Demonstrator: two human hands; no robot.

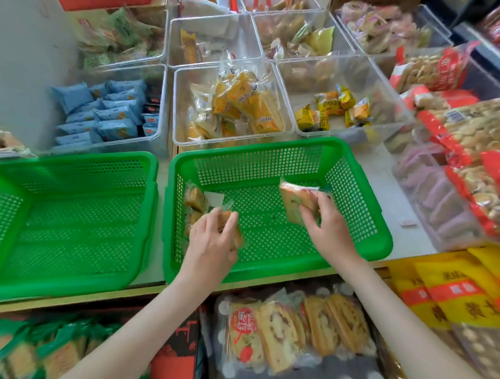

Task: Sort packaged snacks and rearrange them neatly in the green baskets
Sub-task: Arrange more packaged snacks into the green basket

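A wrapped cake slice point(293, 200) is pinched by the curled fingers of the right hand point(328, 224), its long axis pointed toward the far wall of the right green basket point(256, 145). A second slice point(232, 230) is gripped by the left hand point(210, 241), which is nearer the stacked packets point(194, 200) against that basket's left wall.
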